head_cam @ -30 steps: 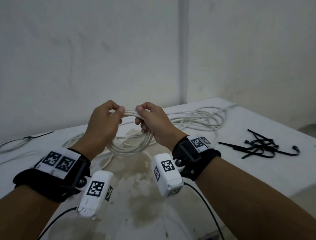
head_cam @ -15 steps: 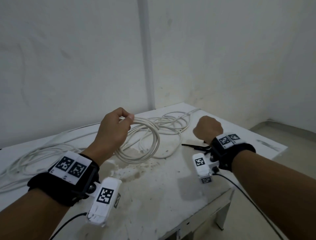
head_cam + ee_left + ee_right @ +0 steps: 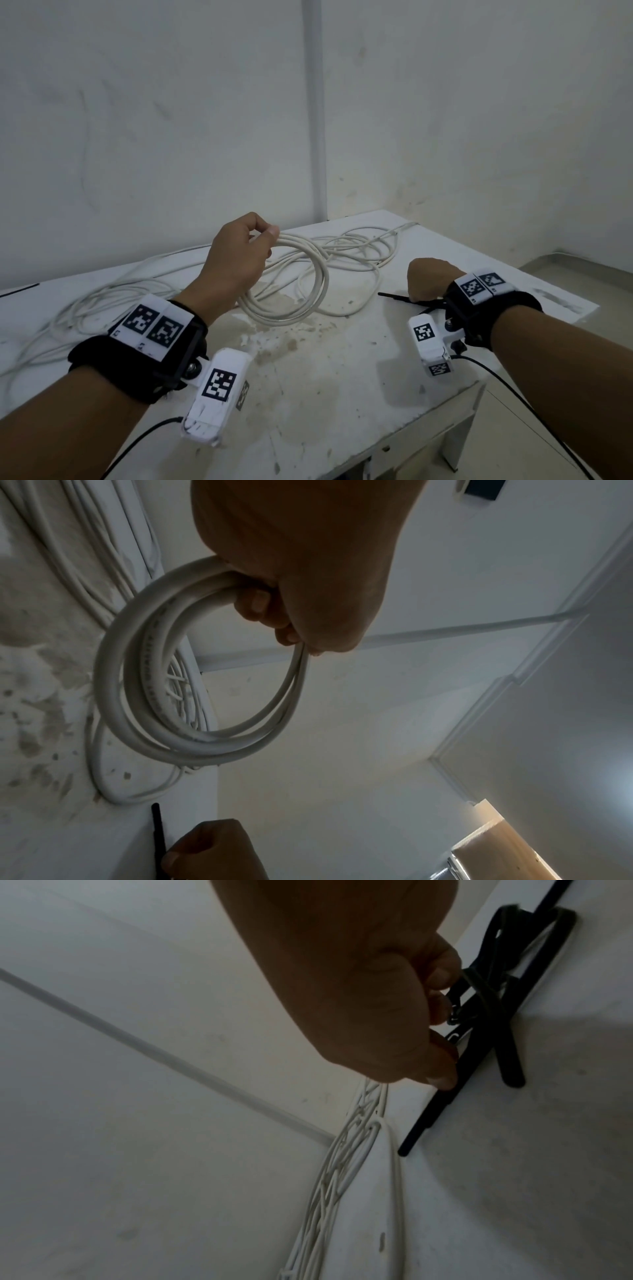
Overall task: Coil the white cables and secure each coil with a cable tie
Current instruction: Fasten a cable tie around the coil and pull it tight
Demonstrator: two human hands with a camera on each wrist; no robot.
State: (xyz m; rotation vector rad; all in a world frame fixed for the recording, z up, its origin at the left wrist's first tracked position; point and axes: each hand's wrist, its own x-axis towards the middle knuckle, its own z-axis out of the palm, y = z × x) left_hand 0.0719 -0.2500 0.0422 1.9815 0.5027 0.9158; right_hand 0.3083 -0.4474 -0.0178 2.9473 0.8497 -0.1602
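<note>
Head view — coil (image 3: 301, 274) in left fingers (image 3: 263, 233), ties (image 3: 486, 1031) at right fingers (image 3: 441, 1080).

The right hand (image 3: 427, 281), which a second ago gripped the white cable coil (image 3: 291, 281) just beside the left hand (image 3: 236, 260), has let go and now pinches a black cable tie (image 3: 441, 1096) on the table, well apart from the left hand's hold.

A white bench (image 3: 342, 370) with a stained, mottled brownish patch (image 3: 284, 329) on its top is set into the corner of two pale walls (image 3: 137, 120). A vertical white conduit (image 3: 317, 113) is seen running down that corner. Grey floor (image 3: 565, 411) is seen beside the bench.
</note>
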